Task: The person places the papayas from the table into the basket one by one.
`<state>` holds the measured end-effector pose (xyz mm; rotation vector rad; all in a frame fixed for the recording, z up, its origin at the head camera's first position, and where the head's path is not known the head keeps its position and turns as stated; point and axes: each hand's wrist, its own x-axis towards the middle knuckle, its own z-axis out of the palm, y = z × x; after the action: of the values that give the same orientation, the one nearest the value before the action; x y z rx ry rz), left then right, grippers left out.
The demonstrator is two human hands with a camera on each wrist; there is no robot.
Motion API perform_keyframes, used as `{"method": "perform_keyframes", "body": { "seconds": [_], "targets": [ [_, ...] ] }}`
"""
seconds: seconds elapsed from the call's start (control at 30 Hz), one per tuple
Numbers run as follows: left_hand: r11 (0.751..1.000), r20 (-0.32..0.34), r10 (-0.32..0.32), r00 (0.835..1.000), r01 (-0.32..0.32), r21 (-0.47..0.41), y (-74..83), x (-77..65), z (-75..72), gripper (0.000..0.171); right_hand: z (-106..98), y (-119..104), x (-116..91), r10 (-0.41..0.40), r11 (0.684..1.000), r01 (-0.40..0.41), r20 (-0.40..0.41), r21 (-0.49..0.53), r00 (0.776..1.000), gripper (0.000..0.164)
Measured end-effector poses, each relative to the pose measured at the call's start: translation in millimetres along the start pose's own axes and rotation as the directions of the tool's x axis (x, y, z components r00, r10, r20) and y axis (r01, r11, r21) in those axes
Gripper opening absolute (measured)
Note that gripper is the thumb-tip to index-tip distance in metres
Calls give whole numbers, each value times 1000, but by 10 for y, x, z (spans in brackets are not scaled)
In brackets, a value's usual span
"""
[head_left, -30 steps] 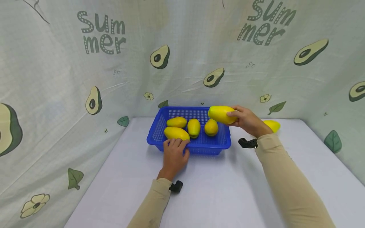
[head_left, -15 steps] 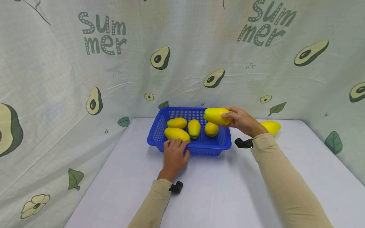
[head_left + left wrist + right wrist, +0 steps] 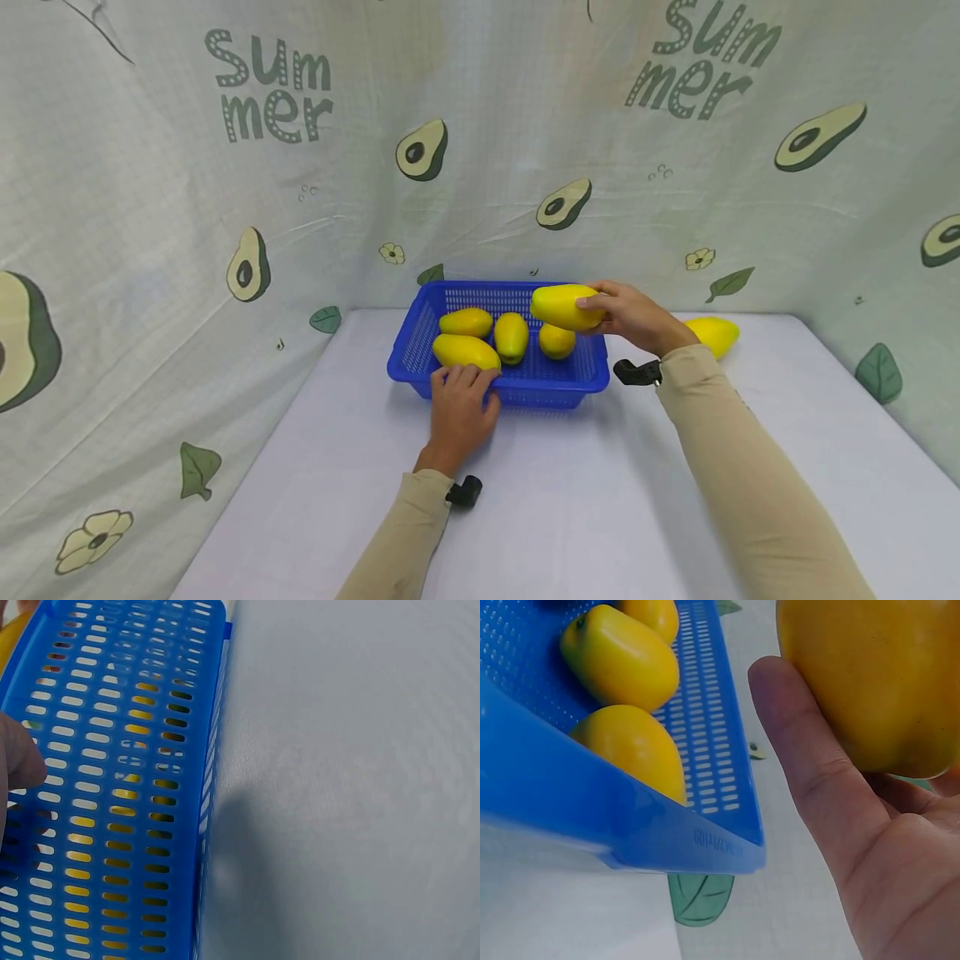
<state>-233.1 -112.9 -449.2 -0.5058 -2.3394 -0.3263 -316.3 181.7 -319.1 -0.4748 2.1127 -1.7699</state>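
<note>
My right hand (image 3: 637,318) grips a yellow papaya (image 3: 562,306) above the right part of a blue plastic basket (image 3: 540,385). In the right wrist view, the thumb (image 3: 802,742) lies along the papaya's side, and the other fingers are mostly hidden behind it. Several more yellow papayas (image 3: 511,337) lie apart inside the basket. At the basket's front rim, my left hand (image 3: 459,412) hooks its fingers over the edge, beside the nearest papaya (image 3: 465,352), with the thumb on the outer wall. In the left wrist view only a thumb tip (image 3: 26,757) shows against the slotted wall.
Another yellow papaya (image 3: 715,335) lies on the white table (image 3: 562,508) to the right, partly hidden behind my right wrist. A printed cloth (image 3: 480,100) hangs behind and beside the table. Each wrist wears a black strap (image 3: 637,372).
My right hand has moved left with the papaya, farther over the basket, slowing in the last half second. The papaya on the table shows more. My left hand stays on the rim.
</note>
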Motion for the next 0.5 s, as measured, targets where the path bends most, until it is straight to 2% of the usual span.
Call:
{"method": "perform_keyframes", "body": {
  "seconds": [0.5],
  "targets": [
    [1000, -12, 8, 1000, -8, 6, -1, -7, -5, 24, 94, -8, 80, 7, 1000, -7, 26, -14, 1000, 55]
  ]
}}
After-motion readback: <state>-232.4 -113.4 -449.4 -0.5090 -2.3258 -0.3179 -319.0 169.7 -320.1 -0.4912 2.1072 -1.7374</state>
